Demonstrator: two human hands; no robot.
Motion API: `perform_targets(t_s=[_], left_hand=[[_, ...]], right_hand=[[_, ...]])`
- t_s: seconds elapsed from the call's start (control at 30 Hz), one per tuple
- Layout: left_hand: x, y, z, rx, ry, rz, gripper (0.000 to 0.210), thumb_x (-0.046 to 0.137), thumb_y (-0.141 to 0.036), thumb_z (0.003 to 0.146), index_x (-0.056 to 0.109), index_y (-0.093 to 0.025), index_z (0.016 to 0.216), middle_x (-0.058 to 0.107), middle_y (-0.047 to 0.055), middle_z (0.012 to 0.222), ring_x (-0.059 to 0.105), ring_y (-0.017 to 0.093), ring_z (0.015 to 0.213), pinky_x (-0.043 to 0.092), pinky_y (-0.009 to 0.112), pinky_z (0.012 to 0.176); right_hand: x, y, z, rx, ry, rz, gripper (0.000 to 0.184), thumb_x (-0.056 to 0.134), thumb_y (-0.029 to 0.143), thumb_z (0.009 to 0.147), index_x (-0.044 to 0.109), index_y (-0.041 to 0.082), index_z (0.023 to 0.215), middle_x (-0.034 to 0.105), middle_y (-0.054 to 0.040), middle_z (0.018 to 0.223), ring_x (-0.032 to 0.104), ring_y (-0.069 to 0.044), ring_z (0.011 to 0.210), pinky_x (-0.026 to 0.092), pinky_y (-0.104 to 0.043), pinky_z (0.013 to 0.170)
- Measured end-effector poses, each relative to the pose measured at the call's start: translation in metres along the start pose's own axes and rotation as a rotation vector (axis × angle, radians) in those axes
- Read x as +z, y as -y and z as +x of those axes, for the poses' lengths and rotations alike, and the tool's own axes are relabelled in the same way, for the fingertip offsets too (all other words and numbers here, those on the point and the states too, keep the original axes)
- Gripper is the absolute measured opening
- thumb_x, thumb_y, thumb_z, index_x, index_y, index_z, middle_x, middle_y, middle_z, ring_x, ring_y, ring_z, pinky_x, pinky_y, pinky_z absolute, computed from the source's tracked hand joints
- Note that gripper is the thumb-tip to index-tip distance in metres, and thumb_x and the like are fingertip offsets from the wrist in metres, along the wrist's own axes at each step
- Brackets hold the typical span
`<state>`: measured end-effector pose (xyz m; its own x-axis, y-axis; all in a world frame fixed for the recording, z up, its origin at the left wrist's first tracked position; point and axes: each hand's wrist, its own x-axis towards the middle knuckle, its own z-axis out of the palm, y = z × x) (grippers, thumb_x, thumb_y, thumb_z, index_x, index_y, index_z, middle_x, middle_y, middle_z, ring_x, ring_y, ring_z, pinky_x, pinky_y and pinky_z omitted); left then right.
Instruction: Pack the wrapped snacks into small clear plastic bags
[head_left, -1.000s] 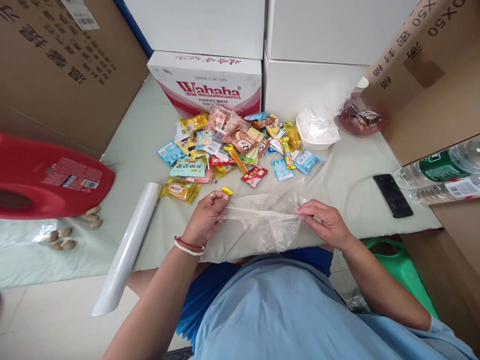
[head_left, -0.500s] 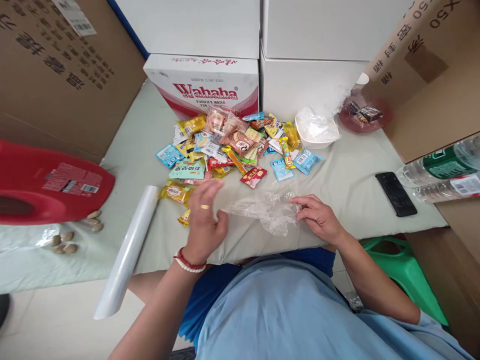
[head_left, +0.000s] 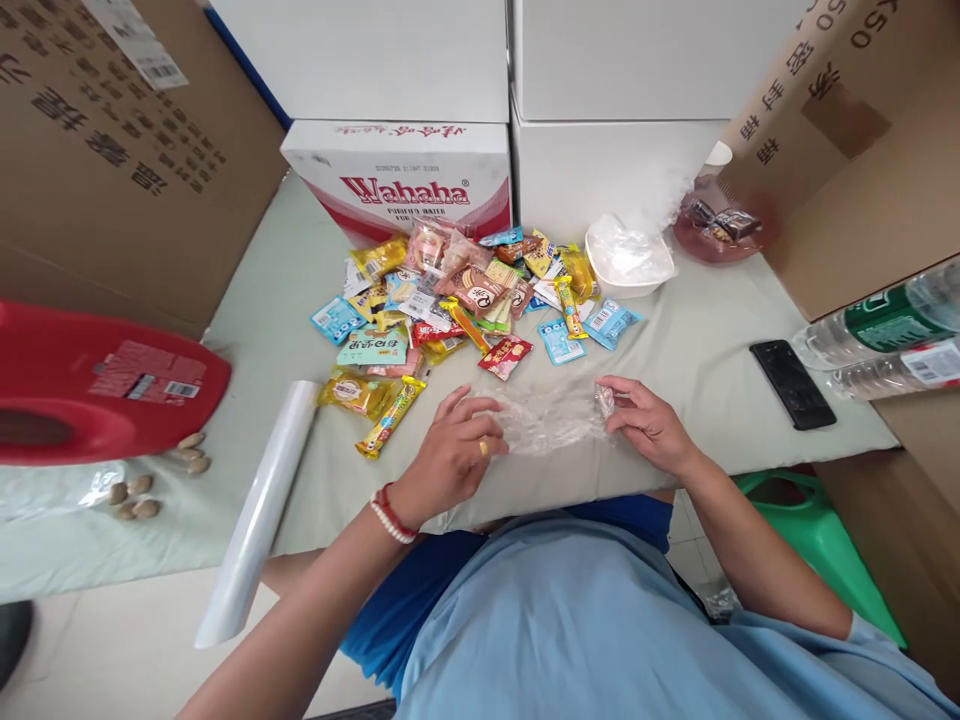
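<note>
A clear, crumpled plastic bag (head_left: 551, 425) is stretched out low over the front of the table between my two hands. My right hand (head_left: 651, 428) pinches a bunched part of its right end between thumb and fingers. At the bag's left end, my left hand (head_left: 456, 450) has its fingers curled in on the film; the thumb is mostly hidden. A yellow stick-shaped snack packet (head_left: 390, 418) lies just left of my left hand. Beyond the bag is a heap of small wrapped snacks (head_left: 465, 290), with a red packet (head_left: 506, 356) nearest to it.
At the left lie a white roll (head_left: 259, 510), a red jug (head_left: 112, 385) and several brown nuts (head_left: 135, 497). A white bowl (head_left: 630, 262) holding clear plastic stands near the boxes at the back. To the right are a black phone (head_left: 793, 384) and plastic bottles (head_left: 892, 330).
My left hand has moved right and turned palm down, uncovering the yellow stick packet. The bag has gone from a twisted point to a wider spread. My right hand stays at its right end.
</note>
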<state>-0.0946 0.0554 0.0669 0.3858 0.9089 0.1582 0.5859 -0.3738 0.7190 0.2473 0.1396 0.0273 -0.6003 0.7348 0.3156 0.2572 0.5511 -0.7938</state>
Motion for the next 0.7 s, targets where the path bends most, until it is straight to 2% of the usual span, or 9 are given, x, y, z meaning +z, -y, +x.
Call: perform_targets(t_s=[0.1, 0.2, 0.3, 0.4, 0.47, 0.53, 0.63, 0.7], left_hand=[[-0.001, 0.003, -0.038, 0.01, 0.007, 0.056, 0.026, 0.062, -0.014, 0.083, 0.076, -0.035, 0.088, 0.078, 0.002, 0.095, 0.064, 0.029, 0.126, 0.021, 0.06, 0.128], [0.01, 0.01, -0.067, 0.075, 0.023, 0.179, 0.028, 0.059, -0.011, 0.088, 0.075, -0.033, 0.093, 0.079, 0.002, 0.099, 0.066, 0.026, 0.125, 0.03, 0.056, 0.125], [0.027, 0.011, -0.085, 0.176, 0.005, 0.327, 0.027, 0.053, -0.006, 0.094, 0.072, -0.027, 0.096, 0.078, 0.003, 0.102, 0.066, 0.023, 0.126, 0.036, 0.05, 0.123], [0.04, 0.004, -0.093, 0.209, 0.0, 0.37, 0.027, 0.048, -0.005, 0.096, 0.069, -0.022, 0.099, 0.077, 0.005, 0.103, 0.068, 0.022, 0.12, 0.044, 0.045, 0.113], [0.044, -0.003, -0.095, 0.174, 0.016, 0.321, 0.025, 0.047, -0.009, 0.096, 0.068, -0.02, 0.105, 0.077, 0.007, 0.104, 0.07, 0.023, 0.113, 0.05, 0.044, 0.102], [0.046, -0.008, -0.095, 0.109, -0.001, 0.25, 0.026, 0.047, -0.015, 0.098, 0.067, -0.018, 0.115, 0.076, 0.01, 0.111, 0.071, 0.023, 0.108, 0.054, 0.042, 0.094], [0.049, -0.01, -0.088, -0.062, -0.077, 0.192, 0.035, 0.042, -0.022, 0.104, 0.063, -0.018, 0.131, 0.071, 0.012, 0.133, 0.071, 0.021, 0.116, 0.058, 0.035, 0.095], [0.053, -0.009, -0.08, -0.21, -0.063, 0.219, 0.039, 0.039, -0.025, 0.107, 0.062, -0.021, 0.137, 0.065, 0.01, 0.147, 0.069, 0.02, 0.123, 0.059, 0.033, 0.097]], right_hand=[[-0.003, -0.01, -0.004, 0.013, 0.013, 0.024, 0.027, 0.059, 0.019, 0.099, 0.08, 0.028, 0.086, 0.058, -0.0047, 0.15, 0.062, -0.022, 0.13, 0.054, -0.046, 0.11], [-0.004, -0.015, -0.006, 0.018, 0.042, 0.022, 0.028, 0.058, 0.018, 0.1, 0.081, 0.028, 0.086, 0.058, -0.0043, 0.15, 0.061, -0.021, 0.132, 0.054, -0.044, 0.112], [-0.005, -0.018, -0.009, 0.017, 0.061, -0.011, 0.03, 0.056, 0.013, 0.097, 0.08, 0.028, 0.088, 0.057, -0.0033, 0.151, 0.059, -0.021, 0.134, 0.053, -0.043, 0.112], [-0.007, -0.02, -0.011, 0.013, 0.112, -0.117, 0.035, 0.054, 0.004, 0.09, 0.08, 0.027, 0.088, 0.055, -0.0025, 0.153, 0.057, -0.023, 0.132, 0.056, -0.046, 0.107], [-0.011, -0.017, -0.011, 0.016, 0.155, -0.206, 0.04, 0.051, 0.0, 0.084, 0.08, 0.027, 0.088, 0.055, -0.0021, 0.153, 0.055, -0.025, 0.131, 0.058, -0.048, 0.102], [-0.016, -0.008, -0.009, 0.035, 0.141, -0.262, 0.043, 0.049, -0.002, 0.079, 0.08, 0.027, 0.087, 0.058, -0.0024, 0.151, 0.053, -0.027, 0.132, 0.057, -0.05, 0.101], [-0.02, 0.019, 0.0, 0.09, -0.048, -0.259, 0.039, 0.049, 0.0, 0.081, 0.077, 0.026, 0.087, 0.065, -0.0046, 0.14, 0.057, -0.027, 0.127, 0.054, -0.05, 0.103], [-0.018, 0.037, 0.008, 0.108, -0.152, -0.241, 0.032, 0.051, 0.003, 0.085, 0.074, 0.026, 0.09, 0.069, -0.0059, 0.13, 0.062, -0.025, 0.12, 0.053, -0.048, 0.103]])
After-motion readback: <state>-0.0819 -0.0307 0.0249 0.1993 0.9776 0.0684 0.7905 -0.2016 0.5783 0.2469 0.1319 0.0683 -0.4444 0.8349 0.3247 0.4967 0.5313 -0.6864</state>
